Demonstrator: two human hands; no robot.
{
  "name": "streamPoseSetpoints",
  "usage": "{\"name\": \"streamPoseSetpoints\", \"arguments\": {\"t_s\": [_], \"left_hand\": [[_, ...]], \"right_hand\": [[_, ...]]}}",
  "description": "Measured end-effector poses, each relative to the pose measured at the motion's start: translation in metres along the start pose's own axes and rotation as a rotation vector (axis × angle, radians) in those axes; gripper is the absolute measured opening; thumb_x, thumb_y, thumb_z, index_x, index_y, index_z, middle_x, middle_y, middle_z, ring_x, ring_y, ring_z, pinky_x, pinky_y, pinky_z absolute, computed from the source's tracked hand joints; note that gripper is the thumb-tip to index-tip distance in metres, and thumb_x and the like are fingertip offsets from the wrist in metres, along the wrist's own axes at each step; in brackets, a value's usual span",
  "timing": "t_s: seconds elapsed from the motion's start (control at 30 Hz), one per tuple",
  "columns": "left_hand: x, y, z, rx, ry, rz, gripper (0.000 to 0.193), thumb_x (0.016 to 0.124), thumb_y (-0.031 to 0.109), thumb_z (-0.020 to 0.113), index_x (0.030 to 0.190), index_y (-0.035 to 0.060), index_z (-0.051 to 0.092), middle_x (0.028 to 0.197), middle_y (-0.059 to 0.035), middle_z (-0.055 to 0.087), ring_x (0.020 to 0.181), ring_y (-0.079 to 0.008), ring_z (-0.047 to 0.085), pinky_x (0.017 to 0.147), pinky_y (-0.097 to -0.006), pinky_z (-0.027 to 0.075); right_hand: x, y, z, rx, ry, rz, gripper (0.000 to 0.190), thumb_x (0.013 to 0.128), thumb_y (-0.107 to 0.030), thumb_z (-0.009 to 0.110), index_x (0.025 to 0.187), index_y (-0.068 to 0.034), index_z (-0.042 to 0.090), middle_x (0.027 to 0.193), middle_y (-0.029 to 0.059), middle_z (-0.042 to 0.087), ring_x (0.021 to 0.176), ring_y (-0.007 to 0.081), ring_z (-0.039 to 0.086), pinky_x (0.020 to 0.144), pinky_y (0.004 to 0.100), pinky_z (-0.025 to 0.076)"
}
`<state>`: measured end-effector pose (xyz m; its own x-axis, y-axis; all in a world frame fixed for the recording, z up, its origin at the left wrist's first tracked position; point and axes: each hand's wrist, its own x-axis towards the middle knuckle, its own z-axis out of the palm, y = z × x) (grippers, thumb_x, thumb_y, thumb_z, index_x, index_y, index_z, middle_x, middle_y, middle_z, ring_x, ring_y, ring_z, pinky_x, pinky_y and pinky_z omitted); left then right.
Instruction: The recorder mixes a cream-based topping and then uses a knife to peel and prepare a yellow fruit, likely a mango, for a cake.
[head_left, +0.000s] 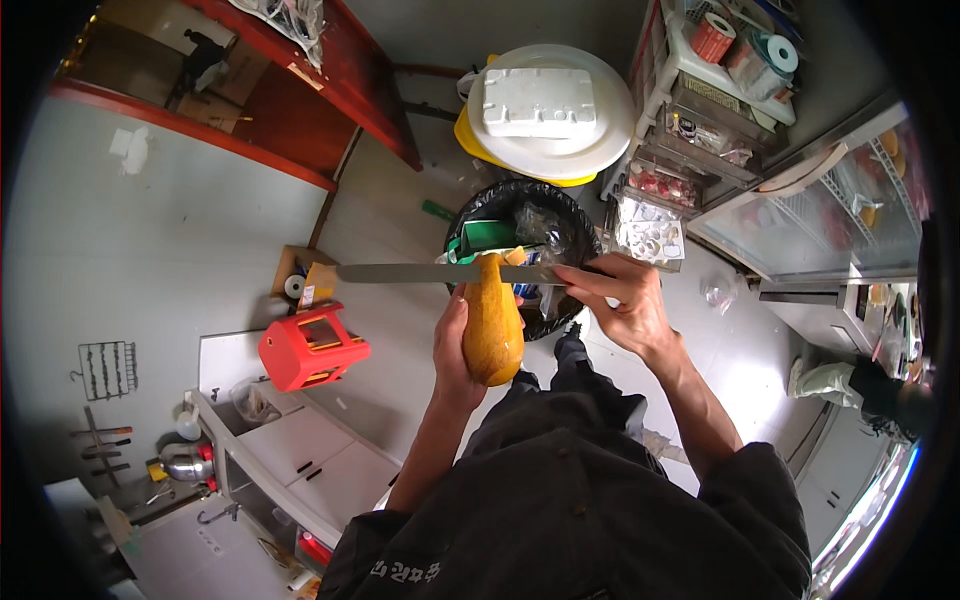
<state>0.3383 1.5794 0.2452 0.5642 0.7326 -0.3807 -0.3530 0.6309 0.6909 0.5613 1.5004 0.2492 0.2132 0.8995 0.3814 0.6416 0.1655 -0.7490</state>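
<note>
My left hand (454, 341) holds a yellow, elongated fruit (493, 334), perhaps a papaya or mango, from its left side, with the narrow end pointing away from me. In my right hand (622, 300) is a long, broad-bladed knife (405, 274); the fingers grip it near its right end. The blade lies level across the narrow tip of the fruit and reaches far to the left. Both hands are over a bin lined with a black bag (574, 217), which contains a green carton (484, 235), clear plastic and other waste.
A white round lid (551, 154) on a yellow container bears a white foam box (538, 101). Plastic drawers (705, 142) and a glass-door cabinet (810, 217) stand right. A red stool (300, 349) and a counter (285, 480) are left. Another person (832, 382) is at far right.
</note>
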Motion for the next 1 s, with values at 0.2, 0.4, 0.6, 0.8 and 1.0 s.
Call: {"name": "streamPoseSetpoints", "arguments": {"t_s": [0.2,0.4,0.6,0.8,1.0], "left_hand": [[0.009,-0.004,0.008,0.149,-0.025,0.101,0.048,0.109,0.039,0.038,0.143,0.0053,0.043,0.117,-0.0202,0.065,0.098,-0.0283,0.070,0.082,-0.0397,0.059],[0.025,-0.001,-0.007,0.182,0.065,0.138,0.048,0.109,0.038,0.036,0.142,0.0055,0.045,0.118,-0.0186,0.066,0.099,-0.0263,0.069,0.084,-0.0392,0.059],[0.061,0.005,-0.028,0.158,0.237,0.166,0.051,0.110,0.047,0.036,0.139,0.0068,0.051,0.120,-0.0144,0.067,0.100,-0.0219,0.068,0.085,-0.0366,0.058],[0.069,0.011,-0.040,-0.100,0.178,0.086,0.050,0.110,0.047,0.039,0.134,0.0074,0.058,0.118,-0.0147,0.068,0.101,-0.0233,0.068,0.088,-0.0403,0.056],[0.063,0.018,-0.040,-0.355,0.070,0.037,0.044,0.108,0.048,0.047,0.128,0.0117,0.063,0.110,-0.0103,0.071,0.098,-0.0217,0.068,0.086,-0.0431,0.055]], "right_hand": [[0.019,-0.008,0.018,0.123,-0.045,0.059,0.031,0.087,-0.009,0.076,0.117,-0.016,0.080,0.078,0.0089,0.068,0.067,0.0269,0.065,0.061,0.0388,0.051],[0.003,0.040,0.019,0.177,-0.116,0.288,0.026,0.093,-0.012,0.072,0.118,-0.015,0.079,0.089,0.0144,0.075,0.073,0.0306,0.071,0.067,0.0378,0.056],[-0.024,0.092,0.045,-0.220,-0.233,0.640,0.020,0.095,-0.031,0.071,0.112,-0.027,0.081,0.087,0.0172,0.075,0.083,0.0405,0.071,0.076,0.0478,0.057],[-0.028,0.086,0.035,-0.212,-0.135,0.610,0.023,0.097,-0.031,0.071,0.117,-0.025,0.080,0.076,0.0189,0.070,0.070,0.0376,0.068,0.066,0.0445,0.053],[-0.034,0.028,0.005,0.053,0.104,0.359,0.031,0.087,-0.010,0.079,0.118,-0.014,0.080,0.083,0.0126,0.072,0.066,0.0286,0.063,0.063,0.0359,0.052]]}}
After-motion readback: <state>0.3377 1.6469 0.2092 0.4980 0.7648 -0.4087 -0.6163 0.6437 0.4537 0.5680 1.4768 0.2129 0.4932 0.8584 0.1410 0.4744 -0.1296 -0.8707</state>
